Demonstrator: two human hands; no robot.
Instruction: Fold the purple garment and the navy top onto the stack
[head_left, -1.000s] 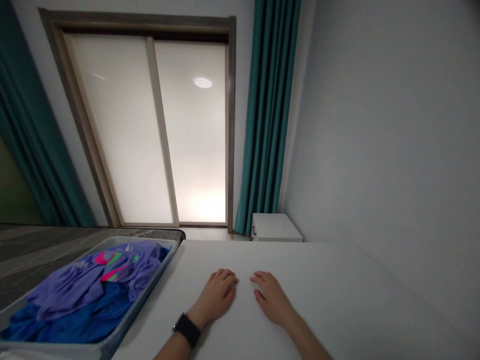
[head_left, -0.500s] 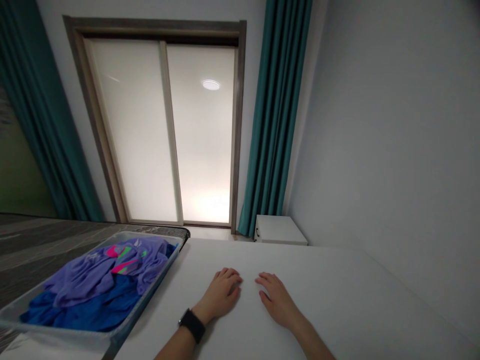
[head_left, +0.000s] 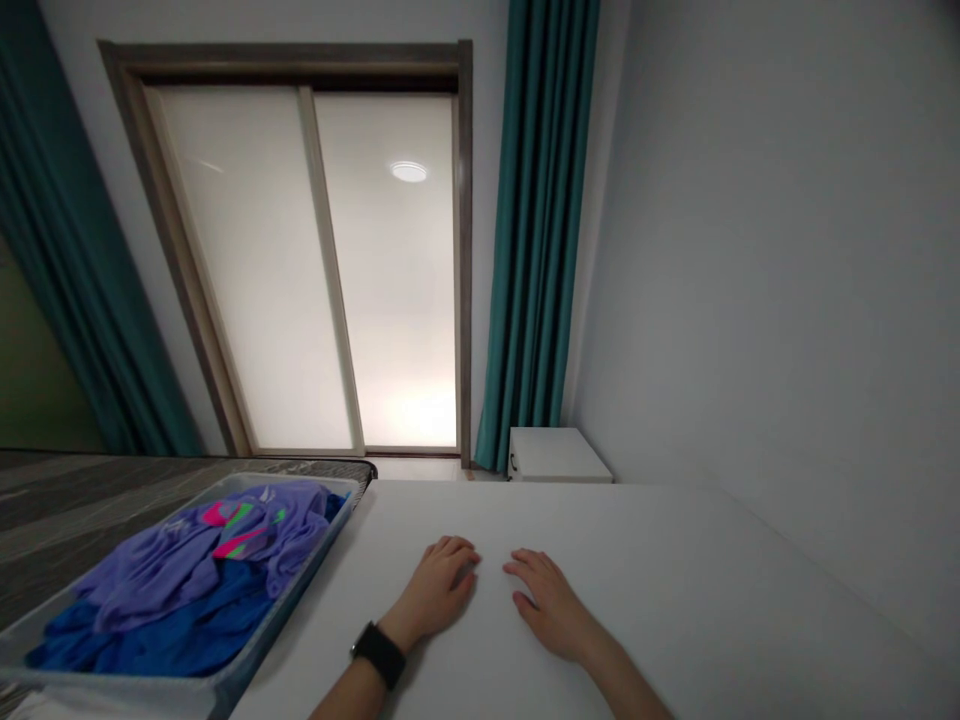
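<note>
A tray [head_left: 294,588] of clothes, then our left hand [head_left: 439,590] and right hand [head_left: 549,603] lying open on the table [head_left: 712,600].

Just off the table's left edge, the tray holds a lilac shirt [head_left: 184,565] over a blue cloth [head_left: 154,640], both likely light and limp, and probably easiest pinched at a loose fold. Our left hand, nearest them, lies flat and empty, a watch [head_left: 379,655] on its wrist; our right lies flat and empty just beside it.

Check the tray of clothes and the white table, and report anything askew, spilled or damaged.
Nothing stands out: the purple garment and blue cloth lie inside the gray tray, and the left hand and right hand rest on the white table.
</note>
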